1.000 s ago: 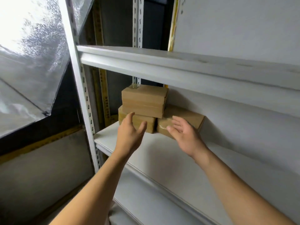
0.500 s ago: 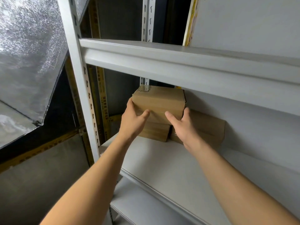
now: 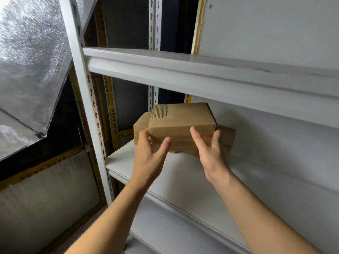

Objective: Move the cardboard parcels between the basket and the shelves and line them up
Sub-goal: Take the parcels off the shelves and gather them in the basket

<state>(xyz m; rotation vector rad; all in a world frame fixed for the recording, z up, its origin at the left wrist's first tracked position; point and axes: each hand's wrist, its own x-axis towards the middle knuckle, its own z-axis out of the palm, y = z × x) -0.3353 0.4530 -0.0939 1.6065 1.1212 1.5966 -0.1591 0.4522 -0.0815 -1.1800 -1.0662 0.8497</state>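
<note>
The top parcel [image 3: 181, 121] has come forward off the two parcels [image 3: 141, 125] behind it (still on the shelf [image 3: 128, 162]), held between left grip [image 3: 149, 154] and right grip [image 3: 211, 149], fingers clasping its ends.

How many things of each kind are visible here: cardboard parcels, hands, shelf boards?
Cardboard parcels: 3 (top parcel, held by both hands; left lower parcel; right lower parcel)
Hands: 2 (left hand, right hand)
Shelf boards: 3 (upper, middle, lower)
Total: 8
</note>
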